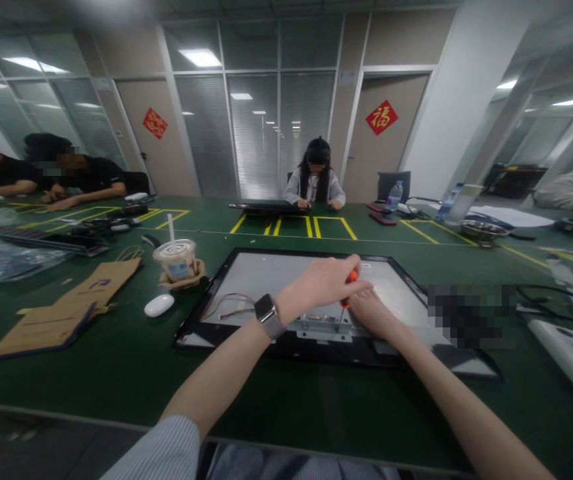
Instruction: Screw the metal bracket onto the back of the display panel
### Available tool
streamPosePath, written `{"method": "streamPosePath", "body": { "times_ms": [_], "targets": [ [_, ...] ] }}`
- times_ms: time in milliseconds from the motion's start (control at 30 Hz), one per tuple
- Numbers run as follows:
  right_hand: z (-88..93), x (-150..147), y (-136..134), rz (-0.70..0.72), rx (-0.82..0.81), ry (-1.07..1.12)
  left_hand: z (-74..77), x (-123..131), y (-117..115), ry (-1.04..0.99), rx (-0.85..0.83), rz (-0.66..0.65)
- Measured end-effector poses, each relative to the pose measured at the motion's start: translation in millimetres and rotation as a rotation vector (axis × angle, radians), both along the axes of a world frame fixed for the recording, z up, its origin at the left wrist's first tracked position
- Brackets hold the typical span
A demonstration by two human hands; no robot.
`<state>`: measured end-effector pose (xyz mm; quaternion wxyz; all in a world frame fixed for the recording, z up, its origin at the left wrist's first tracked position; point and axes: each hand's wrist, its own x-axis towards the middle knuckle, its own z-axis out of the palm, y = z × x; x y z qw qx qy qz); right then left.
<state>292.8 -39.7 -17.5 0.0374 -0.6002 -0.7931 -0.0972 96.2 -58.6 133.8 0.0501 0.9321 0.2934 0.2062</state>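
Observation:
A flat display panel (266,267) with a black frame and grey-white back lies on the table in front of me. My left hand (329,279), with a watch on its wrist, is closed around the top of an orange-and-black screwdriver (345,302). My right hand (370,311) is closed low on the same handle, its fingertips partly hidden. The screwdriver stands nearly upright, its shaft reaching down to a metal bracket (311,329) along the panel's near side. Thin loose wires (231,308) lie on the panel's left part.
Left of the panel are a lidded drink cup (175,260) in a cardboard holder, a white oval case (159,305) and paper bags (73,303). To the right lie a white device (571,357) and cables. A metal bowl (483,230) sits farther back. People sit across the green table (131,370).

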Motion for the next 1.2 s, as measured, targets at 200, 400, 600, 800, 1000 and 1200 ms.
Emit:
{"method": "streamPosePath", "body": {
  "times_ms": [200,400,600,800,1000,1200],
  "targets": [
    [7.9,-3,-4,-0.026,-0.076,-0.028,-1.3,-2,4,0.028,-0.033,-0.038],
    [7.9,-4,-4,-0.030,-0.060,0.003,0.5,-6,6,0.012,-0.108,-0.089],
    [6.9,-2,-3,-0.021,-0.046,-0.015,3.5,-10,12,-0.051,-0.182,-0.193],
    [6.0,-2,-2,-0.042,-0.060,0.006,9.4,-22,20,-0.164,-0.352,-0.263],
    [6.4,0,-1,-0.040,-0.053,0.011,25.9,-42,24,-0.198,-0.382,-0.267],
    [8.3,0,-1,-0.027,-0.067,0.023,35.0,-61,30,-0.154,-0.326,-0.180]
  ]
}}
